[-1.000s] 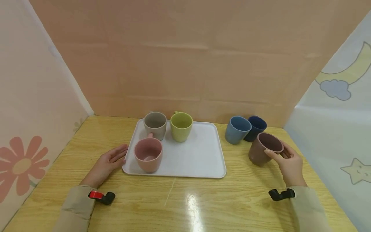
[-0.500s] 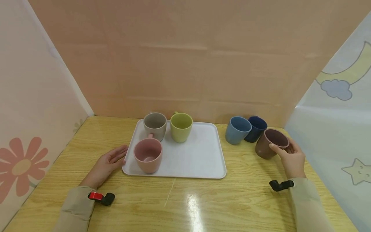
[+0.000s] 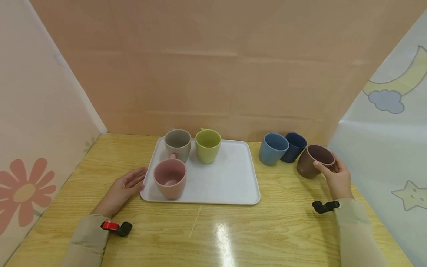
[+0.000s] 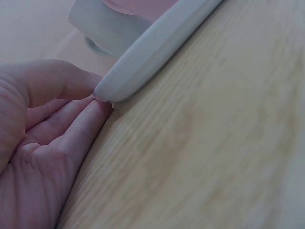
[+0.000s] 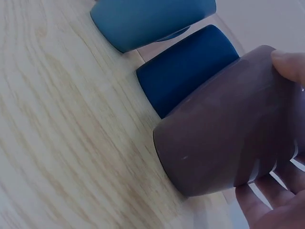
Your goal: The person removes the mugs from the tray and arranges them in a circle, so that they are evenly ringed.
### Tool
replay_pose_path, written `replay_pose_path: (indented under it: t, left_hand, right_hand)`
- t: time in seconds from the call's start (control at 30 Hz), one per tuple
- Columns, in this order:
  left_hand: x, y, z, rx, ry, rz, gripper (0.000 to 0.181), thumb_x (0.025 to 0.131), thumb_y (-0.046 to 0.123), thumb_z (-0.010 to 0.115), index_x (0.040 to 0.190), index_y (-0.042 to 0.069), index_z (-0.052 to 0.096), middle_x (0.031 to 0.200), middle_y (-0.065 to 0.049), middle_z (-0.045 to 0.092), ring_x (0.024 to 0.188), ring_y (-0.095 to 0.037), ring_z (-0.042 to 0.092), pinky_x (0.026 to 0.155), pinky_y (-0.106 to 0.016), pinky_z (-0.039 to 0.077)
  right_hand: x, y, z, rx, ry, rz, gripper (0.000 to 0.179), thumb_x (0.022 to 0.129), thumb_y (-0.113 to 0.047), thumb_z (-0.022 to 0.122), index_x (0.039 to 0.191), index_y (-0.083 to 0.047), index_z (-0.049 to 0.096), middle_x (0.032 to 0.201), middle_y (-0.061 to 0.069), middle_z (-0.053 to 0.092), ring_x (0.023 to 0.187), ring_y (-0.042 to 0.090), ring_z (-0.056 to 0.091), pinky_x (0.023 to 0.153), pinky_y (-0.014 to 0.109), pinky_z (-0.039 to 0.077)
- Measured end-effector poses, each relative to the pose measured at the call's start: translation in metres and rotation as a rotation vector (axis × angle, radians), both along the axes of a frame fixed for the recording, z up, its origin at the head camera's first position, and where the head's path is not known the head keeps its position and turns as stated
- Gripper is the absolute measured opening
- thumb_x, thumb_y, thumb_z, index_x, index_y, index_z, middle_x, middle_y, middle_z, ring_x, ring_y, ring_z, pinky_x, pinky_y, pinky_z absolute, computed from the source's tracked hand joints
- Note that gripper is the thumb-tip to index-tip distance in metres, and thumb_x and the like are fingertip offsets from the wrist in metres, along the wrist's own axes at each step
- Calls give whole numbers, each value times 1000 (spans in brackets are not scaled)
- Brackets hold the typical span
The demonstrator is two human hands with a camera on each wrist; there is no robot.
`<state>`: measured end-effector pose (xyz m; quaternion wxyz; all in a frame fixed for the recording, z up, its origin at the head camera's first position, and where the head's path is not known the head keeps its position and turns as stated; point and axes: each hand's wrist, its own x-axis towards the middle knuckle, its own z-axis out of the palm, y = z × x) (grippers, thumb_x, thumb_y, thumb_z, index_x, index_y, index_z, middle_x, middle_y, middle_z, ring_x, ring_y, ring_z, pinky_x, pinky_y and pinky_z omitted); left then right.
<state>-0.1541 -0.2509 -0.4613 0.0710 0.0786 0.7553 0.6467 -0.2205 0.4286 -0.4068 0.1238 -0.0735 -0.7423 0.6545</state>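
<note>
My right hand (image 3: 338,181) holds a brown mug (image 3: 307,165), thumb on the near side of its rim and fingers round the far side. In the right wrist view the brown mug (image 5: 224,129) stands close beside a navy mug (image 5: 186,71), its base right at the tabletop. A light blue mug (image 3: 269,154) is just left of the navy mug (image 3: 291,152). My left hand (image 3: 121,189) lies at the left rim of a white tray (image 3: 230,200), fingers fairly straight. In the left wrist view its thumb and fingertips touch the tray's edge (image 4: 138,67).
On the tray's left part stand a pink mug (image 3: 171,185), a grey mug (image 3: 181,151) and a yellow-green mug (image 3: 207,152). A wooden table (image 3: 166,233) carries everything. An orange-brown backdrop (image 3: 213,74) rises behind, with patterned panels at both sides.
My right hand has carried the brown mug back and to the right, up beside the navy mug. My left hand, the tray and the other mugs stay put.
</note>
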Motion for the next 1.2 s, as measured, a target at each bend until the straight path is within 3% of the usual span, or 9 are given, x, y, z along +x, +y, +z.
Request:
replay_pose_path:
  t: [0.2, 0.37, 0.5, 0.57, 0.73, 0.87, 0.93, 1.03, 1.2]
  left_hand:
    - [-2, -1, -2, 10, 8, -3, 70, 103, 15, 62, 159, -2, 24, 160, -28, 28, 128, 12, 46, 98, -10, 43]
    - [-3, 0, -2, 19, 6, -5, 70, 103, 14, 62, 159, -4, 23, 160, -30, 26, 126, 14, 47, 98, -10, 43]
    - [-3, 0, -3, 7, 15, -9, 70, 103, 13, 61, 159, -5, 23, 160, -30, 26, 125, 14, 47, 98, -9, 43]
    - [-3, 0, -3, 3, 13, -8, 70, 103, 14, 62, 159, -4, 23, 160, -30, 27, 125, 15, 47, 98, -9, 43]
    - [-3, -1, -4, -11, 8, 6, 70, 103, 16, 63, 159, -2, 25, 160, -28, 29, 124, 14, 47, 97, -9, 43]
    - [-3, -1, -4, -10, 8, 4, 71, 102, 17, 63, 159, -2, 25, 159, -29, 29, 125, 14, 47, 97, -9, 43]
    - [-3, -1, -4, -6, 7, 5, 71, 102, 17, 63, 159, -2, 25, 159, -29, 29, 125, 14, 47, 98, -9, 43]
    - [-2, -1, -3, -2, 7, 6, 72, 102, 17, 64, 159, -3, 25, 159, -29, 29, 126, 13, 47, 98, -9, 43]
    - [-1, 0, -2, -4, 9, 5, 72, 102, 18, 64, 159, -2, 25, 159, -29, 29, 127, 12, 47, 98, -9, 43]
  right_hand:
    - [-5, 3, 0, 92, -27, 73, 87, 100, -18, 66, 165, -21, 8, 170, -2, 12, 155, 16, 14, 100, 4, 36]
    - [-6, 2, 1, 201, -70, 63, 88, 102, -26, 64, 164, -22, 2, 171, 5, 6, 155, 28, 11, 108, 9, 34]
    - [-4, -5, 6, 344, -125, -38, 94, 99, -37, 65, 165, -17, 1, 168, 18, 7, 151, 39, 21, 95, 9, 42]
    - [-2, -12, 11, 414, -128, -103, 97, 97, -40, 67, 164, -13, 4, 165, 21, 9, 148, 42, 26, 95, 13, 44]
    - [8, -35, 30, 464, -26, -268, 83, 94, -31, 72, 160, -15, 25, 155, 12, 18, 142, 30, 34, 106, 23, 46]
    - [16, -61, 43, 445, 89, -341, 57, 94, -22, 71, 145, -12, 49, 134, -4, 33, 120, 15, 48, 89, 10, 48]
    - [19, -76, 49, 422, 136, -310, 48, 94, -18, 71, 138, -8, 56, 123, -10, 38, 109, 8, 52, 83, 7, 48]
    - [24, -99, 53, 394, 194, -199, 39, 95, -13, 69, 131, -2, 59, 117, -13, 43, 101, 2, 55, 82, 6, 47]
    - [28, -135, 53, 371, 289, 5, 33, 96, -2, 67, 126, 7, 58, 118, -3, 52, 99, 2, 57, 82, 6, 48]
